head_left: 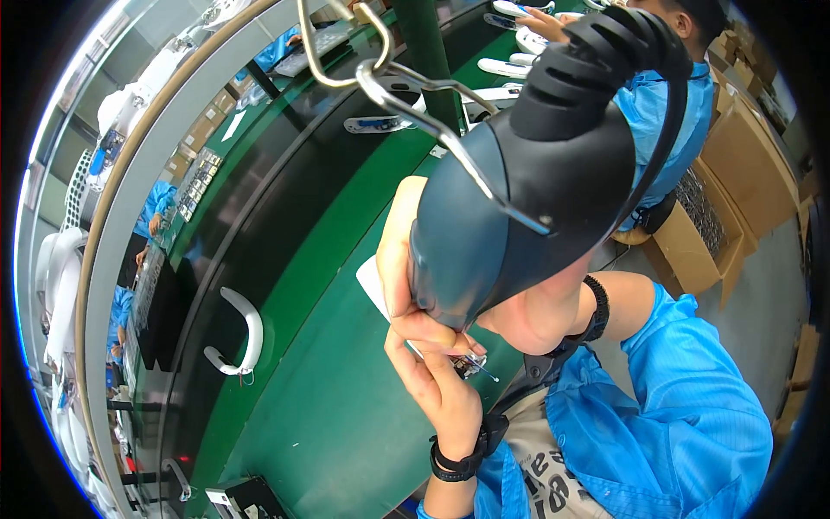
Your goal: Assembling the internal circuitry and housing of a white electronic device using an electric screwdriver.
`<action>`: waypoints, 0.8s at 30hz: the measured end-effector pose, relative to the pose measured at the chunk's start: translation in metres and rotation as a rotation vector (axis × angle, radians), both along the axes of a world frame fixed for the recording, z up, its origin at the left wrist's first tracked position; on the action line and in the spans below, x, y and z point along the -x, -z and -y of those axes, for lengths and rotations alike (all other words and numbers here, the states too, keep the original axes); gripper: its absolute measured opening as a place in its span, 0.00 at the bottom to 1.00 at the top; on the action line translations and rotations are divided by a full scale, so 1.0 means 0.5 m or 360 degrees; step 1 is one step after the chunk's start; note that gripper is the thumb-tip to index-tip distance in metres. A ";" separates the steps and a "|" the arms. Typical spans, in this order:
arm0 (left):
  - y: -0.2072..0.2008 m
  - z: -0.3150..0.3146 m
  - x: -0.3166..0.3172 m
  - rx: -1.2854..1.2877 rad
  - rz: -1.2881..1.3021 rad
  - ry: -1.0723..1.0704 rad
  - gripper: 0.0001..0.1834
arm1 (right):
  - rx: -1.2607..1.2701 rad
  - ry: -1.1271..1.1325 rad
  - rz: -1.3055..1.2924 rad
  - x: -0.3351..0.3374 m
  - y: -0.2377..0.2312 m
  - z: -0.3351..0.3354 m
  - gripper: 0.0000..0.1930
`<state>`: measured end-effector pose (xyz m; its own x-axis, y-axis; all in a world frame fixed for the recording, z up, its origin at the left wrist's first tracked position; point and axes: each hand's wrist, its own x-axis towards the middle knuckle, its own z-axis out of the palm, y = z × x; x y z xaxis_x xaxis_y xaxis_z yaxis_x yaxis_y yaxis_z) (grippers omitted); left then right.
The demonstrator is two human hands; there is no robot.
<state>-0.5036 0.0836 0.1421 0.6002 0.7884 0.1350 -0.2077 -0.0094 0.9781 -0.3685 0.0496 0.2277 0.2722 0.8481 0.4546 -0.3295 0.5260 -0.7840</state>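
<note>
My right hand [543, 316] is wrapped round a dark blue and black electric screwdriver [579, 177], which hangs from a bent metal hook [406, 104]. Its ribbed black cord sleeve rises from the top, and the tip is hidden behind my fingers. Below it, my left hand [443, 391] grips a white plastic casing [372, 285], mostly covered by both hands. A small circuit board [469, 365] with a thin wire shows beside the left fingers. Both hands meet close together at the casing, over the green table.
On the dark conveyor belt [251, 216] at the left lies a curved white casing [251, 333] with thin wires. A black and white box [246, 500] stands at the near edge. A co-worker in blue [661, 121] sits at the upper right, by an open carton [700, 233]. More white parts [506, 67] lie at the far end.
</note>
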 end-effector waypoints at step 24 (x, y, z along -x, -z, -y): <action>0.125 -0.006 0.054 -0.0540 -0.0412 -0.0242 0.18 | -0.0359 0.0398 0.0359 0.032 0.060 -0.045 0.40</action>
